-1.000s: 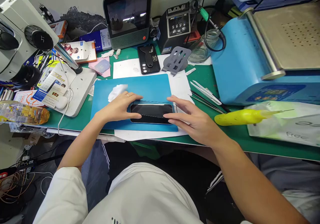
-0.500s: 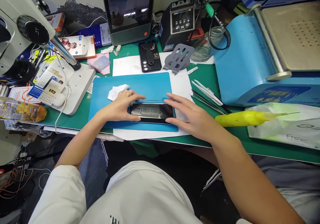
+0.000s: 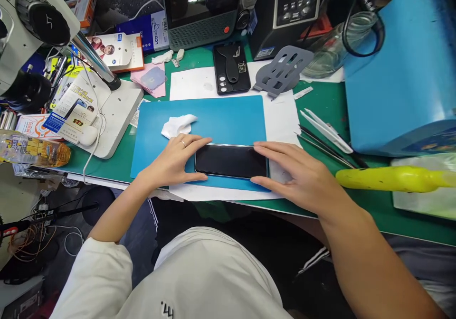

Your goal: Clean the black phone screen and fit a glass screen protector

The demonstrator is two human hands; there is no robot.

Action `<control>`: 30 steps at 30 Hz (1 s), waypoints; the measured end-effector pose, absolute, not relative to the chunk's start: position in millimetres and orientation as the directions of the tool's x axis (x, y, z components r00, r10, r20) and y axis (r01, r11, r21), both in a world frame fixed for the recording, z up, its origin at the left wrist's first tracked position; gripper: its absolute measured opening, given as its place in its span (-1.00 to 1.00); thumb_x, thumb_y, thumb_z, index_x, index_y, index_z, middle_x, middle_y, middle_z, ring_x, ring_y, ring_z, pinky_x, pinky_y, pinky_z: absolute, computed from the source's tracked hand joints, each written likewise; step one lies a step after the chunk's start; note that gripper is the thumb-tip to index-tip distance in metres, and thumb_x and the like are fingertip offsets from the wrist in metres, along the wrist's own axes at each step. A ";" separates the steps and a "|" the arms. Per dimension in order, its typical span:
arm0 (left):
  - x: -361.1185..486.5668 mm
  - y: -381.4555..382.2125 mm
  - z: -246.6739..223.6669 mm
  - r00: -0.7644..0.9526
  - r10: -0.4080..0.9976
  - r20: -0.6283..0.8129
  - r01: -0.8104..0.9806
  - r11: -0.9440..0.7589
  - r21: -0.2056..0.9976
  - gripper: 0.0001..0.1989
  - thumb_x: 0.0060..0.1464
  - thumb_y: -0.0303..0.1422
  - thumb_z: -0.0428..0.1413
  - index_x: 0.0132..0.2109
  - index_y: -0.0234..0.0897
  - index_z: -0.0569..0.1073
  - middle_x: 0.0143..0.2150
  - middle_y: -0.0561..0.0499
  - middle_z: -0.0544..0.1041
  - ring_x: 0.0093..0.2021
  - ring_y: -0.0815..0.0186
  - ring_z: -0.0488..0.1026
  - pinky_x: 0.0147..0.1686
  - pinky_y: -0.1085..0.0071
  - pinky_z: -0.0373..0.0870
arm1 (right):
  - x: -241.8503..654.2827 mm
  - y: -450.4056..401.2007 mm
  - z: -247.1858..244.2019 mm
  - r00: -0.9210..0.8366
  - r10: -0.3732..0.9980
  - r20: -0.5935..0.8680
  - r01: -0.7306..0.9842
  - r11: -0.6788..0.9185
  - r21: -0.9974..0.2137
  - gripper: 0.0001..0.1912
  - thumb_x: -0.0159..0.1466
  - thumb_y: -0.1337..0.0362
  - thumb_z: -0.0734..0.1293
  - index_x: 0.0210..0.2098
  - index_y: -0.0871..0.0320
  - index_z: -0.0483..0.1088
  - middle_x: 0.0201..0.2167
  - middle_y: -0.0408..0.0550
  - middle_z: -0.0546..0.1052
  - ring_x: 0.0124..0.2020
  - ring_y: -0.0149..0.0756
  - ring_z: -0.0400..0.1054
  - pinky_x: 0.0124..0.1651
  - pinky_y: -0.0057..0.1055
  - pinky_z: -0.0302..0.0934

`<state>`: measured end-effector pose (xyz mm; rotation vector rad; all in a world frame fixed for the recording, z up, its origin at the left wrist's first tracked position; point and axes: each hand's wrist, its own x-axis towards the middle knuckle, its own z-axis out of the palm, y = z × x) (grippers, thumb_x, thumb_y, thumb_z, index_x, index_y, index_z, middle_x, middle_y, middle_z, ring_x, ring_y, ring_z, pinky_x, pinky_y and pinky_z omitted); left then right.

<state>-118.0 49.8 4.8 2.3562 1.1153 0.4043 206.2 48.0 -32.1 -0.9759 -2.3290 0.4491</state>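
Observation:
A phone (image 3: pixel 231 161) with a dark, glossy face lies lengthwise on the blue mat (image 3: pixel 228 115). At its left end, my left hand (image 3: pixel 178 160) grips the edges between thumb and fingers. My right hand (image 3: pixel 292 172) has hold of the opposite end the same way, with thumb on the near corner and fingers on the far one. Just beyond my left hand a crumpled white cloth (image 3: pixel 178 125) rests on the mat. White paper (image 3: pixel 281 115) shows from under the mat.
Behind the mat are a black phone back (image 3: pixel 231 72) and a grey slotted holder (image 3: pixel 283 70). Tweezers (image 3: pixel 326 131) and a yellow bottle (image 3: pixel 392 179) lie to the right. A microscope stand (image 3: pixel 121 115) is at left, a blue machine (image 3: pixel 399 72) at right.
The camera view has shifted, so the bench appears larger and further right. The phone's face now looks evenly dark, without the streaky reflections. Both hands remain at its ends.

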 end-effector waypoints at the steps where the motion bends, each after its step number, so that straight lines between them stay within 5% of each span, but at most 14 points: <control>1: -118.4 48.6 3.7 0.616 0.786 0.056 0.634 -0.537 0.557 -0.20 0.20 -0.03 0.26 0.45 -0.08 0.15 0.31 -0.21 0.37 0.29 -0.07 0.30 0.31 -0.05 0.22 | 206.3 48.0 -32.1 -0.576 0.724 0.379 0.537 0.685 -0.493 -0.28 0.35 0.14 0.43 0.44 -0.11 0.17 0.21 0.08 0.51 0.17 0.07 0.46 0.20 0.01 0.41; 30: -118.8 48.3 3.5 0.608 0.794 0.001 0.634 -0.486 0.601 -0.24 0.27 -0.02 0.19 0.48 -0.01 0.09 0.27 -0.18 0.40 0.23 -0.04 0.34 0.23 -0.04 0.30 | 206.1 47.9 -33.3 -0.580 0.743 0.333 0.549 0.659 -0.514 -0.25 0.35 0.14 0.43 0.46 -0.15 0.12 0.21 0.10 0.49 0.16 0.08 0.45 0.18 0.08 0.43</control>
